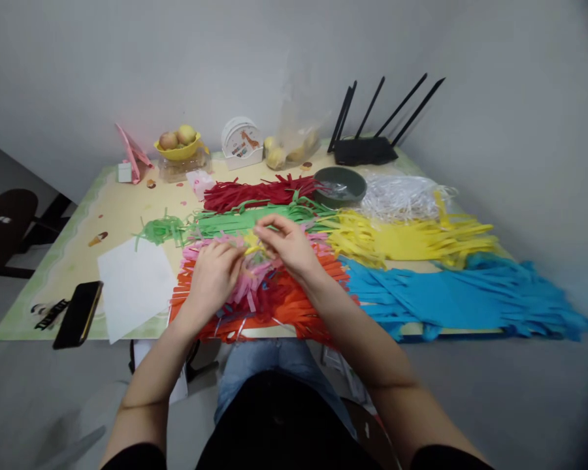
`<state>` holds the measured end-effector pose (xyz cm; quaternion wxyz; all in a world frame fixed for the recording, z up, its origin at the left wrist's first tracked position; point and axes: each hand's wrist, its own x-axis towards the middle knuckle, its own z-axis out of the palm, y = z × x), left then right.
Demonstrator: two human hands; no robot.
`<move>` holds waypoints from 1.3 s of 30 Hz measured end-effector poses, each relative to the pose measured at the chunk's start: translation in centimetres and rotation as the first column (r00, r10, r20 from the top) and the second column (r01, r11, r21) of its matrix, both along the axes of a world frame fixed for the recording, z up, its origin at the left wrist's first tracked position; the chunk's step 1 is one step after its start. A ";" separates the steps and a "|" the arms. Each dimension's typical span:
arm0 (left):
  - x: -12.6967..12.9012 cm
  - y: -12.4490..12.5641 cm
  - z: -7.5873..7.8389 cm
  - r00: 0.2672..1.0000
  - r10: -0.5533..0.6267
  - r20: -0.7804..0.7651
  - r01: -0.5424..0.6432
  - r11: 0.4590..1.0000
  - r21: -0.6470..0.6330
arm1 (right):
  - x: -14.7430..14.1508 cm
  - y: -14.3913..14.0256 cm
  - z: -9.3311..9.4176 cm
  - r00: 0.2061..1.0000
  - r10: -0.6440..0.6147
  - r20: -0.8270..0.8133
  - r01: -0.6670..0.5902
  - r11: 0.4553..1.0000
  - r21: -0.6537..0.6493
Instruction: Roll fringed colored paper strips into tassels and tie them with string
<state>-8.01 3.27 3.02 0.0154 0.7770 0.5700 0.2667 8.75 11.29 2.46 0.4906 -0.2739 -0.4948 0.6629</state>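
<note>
Yellow paper strip (253, 245) pinched btwn left hand (214, 274) & right hand (288, 245)

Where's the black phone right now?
In the head view the black phone lies at the table's near-left edge, just left of the white paper sheet, well left of the left hand.

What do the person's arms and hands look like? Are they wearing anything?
Both arms are bare from wrist to above the elbow, ending in short black sleeves at the bottom edge. The left hand and right hand have no gloves. No rings, watch or bracelets are visible. Blue jeans and a black top show below.
</note>
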 end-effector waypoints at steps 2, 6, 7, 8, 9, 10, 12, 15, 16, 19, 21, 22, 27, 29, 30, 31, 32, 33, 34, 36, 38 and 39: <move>-2.3 1.3 -0.3 0.993 -0.116 0.037 0.121 0.976 -0.182 | 0.3 0.3 -0.1 0.979 -0.161 -0.126 0.157 0.987 -0.037; -10.0 6.9 -1.3 0.960 0.214 0.178 -0.179 0.964 -0.197 | 0.7 0.4 0.0 0.970 -0.173 -0.173 0.162 0.984 -0.073; -11.9 8.3 -1.8 0.942 0.292 0.166 -0.265 0.950 -0.165 | 0.7 0.3 0.0 0.975 -0.151 -0.166 0.140 0.987 -0.075; -13.4 9.5 -2.5 0.929 0.333 0.160 -0.310 0.938 -0.153 | 0.6 0.1 0.0 0.977 -0.134 -0.164 0.123 0.989 -0.076; -14.6 10.3 -3.2 0.921 0.361 0.148 -0.340 0.929 -0.148 | 0.5 -0.1 0.0 0.979 -0.122 -0.166 0.110 0.991 -0.075; -15.5 10.8 -4.0 0.920 0.367 0.139 -0.346 0.925 -0.154 | 0.4 -0.2 -0.1 0.980 -0.111 -0.167 0.100 0.992 -0.074; -16.5 11.1 -5.5 0.914 0.382 0.133 -0.361 0.919 -0.158 | 0.2 -0.5 -0.2 0.983 -0.097 -0.158 0.087 0.994 -0.071; -17.2 10.8 -6.7 0.897 0.411 0.165 -0.394 0.911 -0.126 | 0.2 -0.4 -0.5 0.986 -0.094 -0.136 0.087 0.995 -0.058; -17.4 10.8 -6.5 0.888 0.420 0.187 -0.407 0.907 -0.105 | 0.3 -0.3 -0.6 0.987 -0.097 -0.128 0.092 0.995 -0.049; -17.9 11.1 -4.7 0.855 0.433 0.287 -0.449 0.894 -0.011 | 0.4 0.0 -0.7 0.993 -0.097 -0.066 0.098 0.995 0.004; -17.5 11.0 -2.7 0.830 0.411 0.376 -0.466 0.882 0.065 | 0.3 0.0 -0.5 0.996 -0.092 0.008 0.091 0.993 0.074; -16.9 10.6 -1.6 0.822 0.385 0.419 -0.461 0.882 0.094 | 0.2 -0.2 -0.3 0.995 -0.092 0.047 0.086 0.989 0.118; -10.0 6.1 2.1 0.725 0.148 0.673 -0.236 0.971 0.041 | -0.7 -1.7 1.0 0.976 -0.123 0.180 0.056 0.940 0.337; -6.8 4.0 2.5 0.559 0.113 0.821 -0.111 0.992 -0.060 | -1.1 -2.4 1.7 0.967 -0.129 0.222 0.033 0.919 0.393; -5.4 3.2 2.6 0.481 0.117 0.869 -0.051 0.993 -0.105 | -1.2 -2.6 2.0 0.963 -0.129 0.238 0.021 0.912 0.409; -4.2 2.6 2.5 0.425 0.127 0.896 -0.002 0.990 -0.139 | -1.2 -2.8 2.3 0.960 -0.127 0.249 0.012 0.908 0.418; -3.3 2.2 2.4 0.387 0.135 0.912 0.041 0.986 -0.164 | -1.2 -3.0 2.5 0.959 -0.124 0.256 0.005 0.908 0.420; -2.5 1.9 2.2 0.365 0.140 0.920 0.076 0.981 -0.179 | -1.2 -3.1 2.7 0.959 -0.119 0.255 0.002 0.909 0.417; -2.0 1.8 2.0 0.354 0.141 0.925 0.099 0.977 -0.187 | -1.2 -3.1 2.8 0.962 -0.113 0.250 0.000 0.911 0.412; -1.4 1.9 1.7 0.339 0.143 0.930 0.122 0.973 -0.194 | -1.0 -3.2 2.9 0.968 -0.096 0.232 -0.003 0.919 0.394; -1.1 2.0 1.5 0.306 0.154 0.940 0.119 0.973 -0.198 | -0.8 -3.2 2.7 0.975 -0.074 0.208 -0.009 0.928 0.372; -0.9 2.0 1.5 0.290 0.161 0.944 0.109 0.974 -0.199 | -0.7 -3.1 2.7 0.978 -0.065 0.198 -0.011 0.933 0.360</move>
